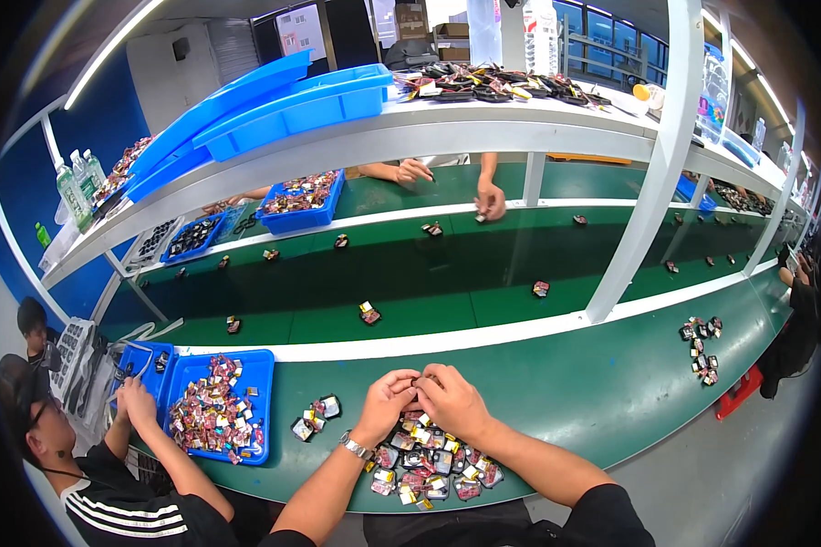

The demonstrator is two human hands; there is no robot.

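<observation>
Both my hands meet above the pile (424,460) of small flat parts at the near edge of the green bench (593,383); left hand (385,401) and right hand (452,397) have their fingertips pinched together on one tiny part (417,378) between them, too small for me to tell its long axis or colour, and whether each hand truly grips it or only touches I cannot tell for sure. The part sits right at the fingertips, just above the pile, so the pile lies straight below and toward me from the grip, both hands about equally near. A watch (356,446) is on my left wrist. Left of the hands a few loose parts (315,417) lie on the bench, dark squares with white and yellow labels. Further left a blue tray (255,365) holds a heap of red, pink and yellow packets; a co-worker's hand (139,401) reaches at its left side. Past a white strip the conveyor (383,273) carries single parts well apart. On its far side another blue tray (301,219) is full of similar pieces, and other people's hands (490,199) work there. Upper shelf (483,128): empty blue bins (283,105) tilted, dark parts heaped at the right. A small cluster (701,346) lies far right on the bench, well apart from me
</observation>
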